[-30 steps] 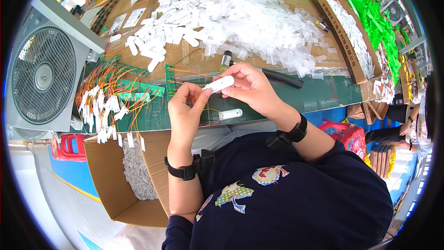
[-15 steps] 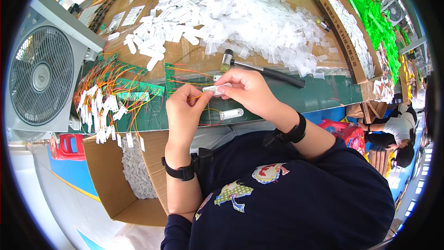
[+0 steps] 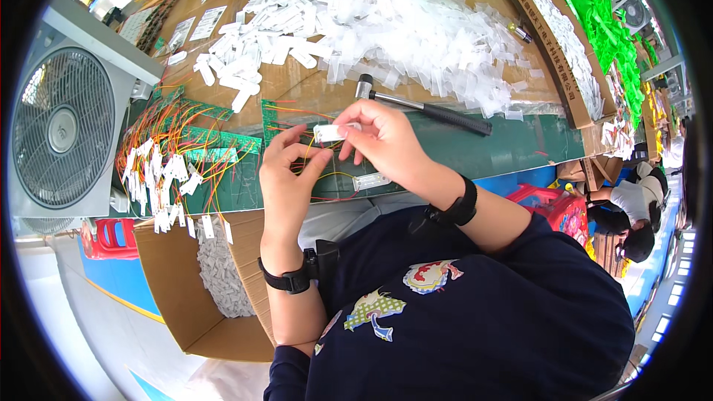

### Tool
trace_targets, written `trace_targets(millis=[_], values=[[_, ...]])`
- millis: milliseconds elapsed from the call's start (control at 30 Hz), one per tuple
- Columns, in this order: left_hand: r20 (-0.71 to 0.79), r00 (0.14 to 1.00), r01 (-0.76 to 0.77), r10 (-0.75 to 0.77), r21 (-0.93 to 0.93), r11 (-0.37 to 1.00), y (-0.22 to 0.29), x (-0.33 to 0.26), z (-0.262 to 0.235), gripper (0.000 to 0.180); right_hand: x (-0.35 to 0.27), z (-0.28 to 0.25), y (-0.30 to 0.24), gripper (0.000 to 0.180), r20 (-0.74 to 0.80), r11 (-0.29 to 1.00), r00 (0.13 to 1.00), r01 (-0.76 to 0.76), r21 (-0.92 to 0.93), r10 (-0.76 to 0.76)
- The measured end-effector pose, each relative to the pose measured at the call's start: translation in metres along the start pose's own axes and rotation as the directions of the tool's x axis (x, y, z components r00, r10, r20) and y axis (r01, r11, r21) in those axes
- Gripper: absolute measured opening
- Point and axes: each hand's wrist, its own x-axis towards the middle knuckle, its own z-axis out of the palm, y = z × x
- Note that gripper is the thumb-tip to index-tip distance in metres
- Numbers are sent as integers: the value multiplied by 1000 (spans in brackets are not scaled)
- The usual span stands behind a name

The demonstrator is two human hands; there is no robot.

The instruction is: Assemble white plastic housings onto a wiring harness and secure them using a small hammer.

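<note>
A small white rectangular piece (image 3: 332,132) is pinched between both hands, held just above the near edge of the tabletop (image 3: 520,145). The left hand (image 3: 286,171) is curled, thumb and fingertips closed on the piece's left end, while the right hand (image 3: 386,141) is wrapped over the right end with its fingers bent down around it. So both hands are pretty much closed on the same piece, and thin orange and yellow wires (image 3: 327,171) can be seen running under and around it.

Just below the hands, a second white piece (image 3: 371,180) is lying flat on the green mat, not touched by anything. A hammer with a black handle (image 3: 423,106) is laid beyond the right hand, head to the left, close to the fingers but apart from them.

Further back, a big heap of white plastic pieces (image 3: 386,22) is spread over brown cardboard. Off to the left, a tangle of orange wires with white tags (image 3: 167,167) is draped over the tabletop edge, and a grey fan (image 3: 63,126) is set beside it. An open cardboard box (image 3: 200,282) with more white pieces inside is sitting lower left, below the tabletop. A pile of bright green stuff (image 3: 587,7) is stacked at the far right. Black wristbands are worn on both wrists.
</note>
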Motion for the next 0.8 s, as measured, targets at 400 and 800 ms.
trace_targets(millis=[400, 800], values=[[86, 995, -71, 54, 213, 974, 20, 31, 3, 13, -20, -20, 1, 9, 166, 613, 950, 300, -731, -266], [177, 981, -121, 76, 264, 957, 11, 33, 17, 15, -18, -21, 7, 10, 176, 414, 911, 333, -847, -373]])
